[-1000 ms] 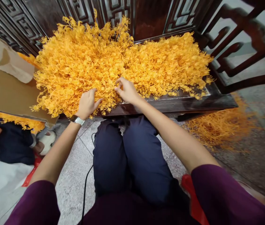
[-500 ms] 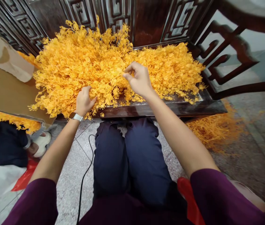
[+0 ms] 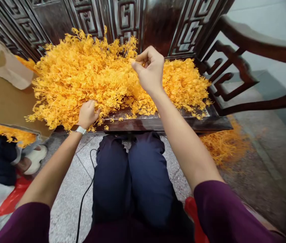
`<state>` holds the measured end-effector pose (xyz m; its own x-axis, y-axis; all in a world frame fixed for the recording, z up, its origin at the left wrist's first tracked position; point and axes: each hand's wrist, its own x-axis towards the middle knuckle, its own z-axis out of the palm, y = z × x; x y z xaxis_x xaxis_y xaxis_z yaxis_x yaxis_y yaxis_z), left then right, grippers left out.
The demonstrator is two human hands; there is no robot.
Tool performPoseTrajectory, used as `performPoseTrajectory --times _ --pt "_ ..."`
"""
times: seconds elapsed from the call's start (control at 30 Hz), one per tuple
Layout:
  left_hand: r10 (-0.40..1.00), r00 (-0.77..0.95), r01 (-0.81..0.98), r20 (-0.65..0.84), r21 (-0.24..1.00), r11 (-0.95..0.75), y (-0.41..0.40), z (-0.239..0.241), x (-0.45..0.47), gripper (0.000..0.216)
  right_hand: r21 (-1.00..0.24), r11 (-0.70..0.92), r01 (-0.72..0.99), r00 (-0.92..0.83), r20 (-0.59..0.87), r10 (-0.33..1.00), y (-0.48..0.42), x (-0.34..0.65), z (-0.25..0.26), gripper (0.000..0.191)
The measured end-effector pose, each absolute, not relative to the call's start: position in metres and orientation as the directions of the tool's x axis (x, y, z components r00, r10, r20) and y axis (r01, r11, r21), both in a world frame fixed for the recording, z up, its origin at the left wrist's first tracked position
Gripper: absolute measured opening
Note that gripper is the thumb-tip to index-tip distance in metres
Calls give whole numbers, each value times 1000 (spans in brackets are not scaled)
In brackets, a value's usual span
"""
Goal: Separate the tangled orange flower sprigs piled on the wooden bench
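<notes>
A large heap of orange-yellow artificial flower sprigs (image 3: 82, 74) covers most of a dark wooden bench (image 3: 143, 124). My left hand (image 3: 88, 114), with a watch on its wrist, rests at the front edge of the heap. Its fingers curl in among the stems and are partly hidden by them. Raised above the middle of the heap, my right hand (image 3: 151, 69) pinches part of an orange flower sprig between thumb and forefinger. Behind that hand, a lower mass of the same flowers (image 3: 183, 84) spreads to the bench's right end.
A cardboard box (image 3: 3, 98) stands at the left, with orange flowers below its flap. Another person's shoe (image 3: 35, 160) shows beneath it. The carved armrest (image 3: 244, 74) bounds the right end. Orange strands (image 3: 218, 145) lie on the floor. A black cable (image 3: 82, 199) runs beside my legs.
My right hand has lifted a little away from the bench's front edge, still pinching. My left hand stays at the heap's front, its fingers more curled. The view has shifted slightly.
</notes>
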<state>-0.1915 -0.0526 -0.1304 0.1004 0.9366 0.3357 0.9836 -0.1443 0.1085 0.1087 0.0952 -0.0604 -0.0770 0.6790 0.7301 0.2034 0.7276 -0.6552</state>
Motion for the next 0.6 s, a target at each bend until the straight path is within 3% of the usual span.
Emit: performPoseTrajectory --times 0.1,0.17,0.23,0.43,0.6 --pt "890 31 928 454 319 -194 -58 -111 -174 32 -661 709 247 -145 698 701 94 102 -62 36" --pt "831 -16 894 556 380 -237 -60 -94 -151 35 -680 675 286 -209 643 737 86 91 -67 36" --pt "804 -5 902 595 349 -253 -54 -84 -122 39 -709 634 308 -247 585 773 75 77 -72 33" --pt "884 103 926 455 280 -252 -5 -108 -74 78 -775 564 283 -173 537 825 49 64 -76 41" --pt "883 284 930 374 116 -348 5 -132 -86 67 -857 487 170 8 495 869 55 94 -86 60"
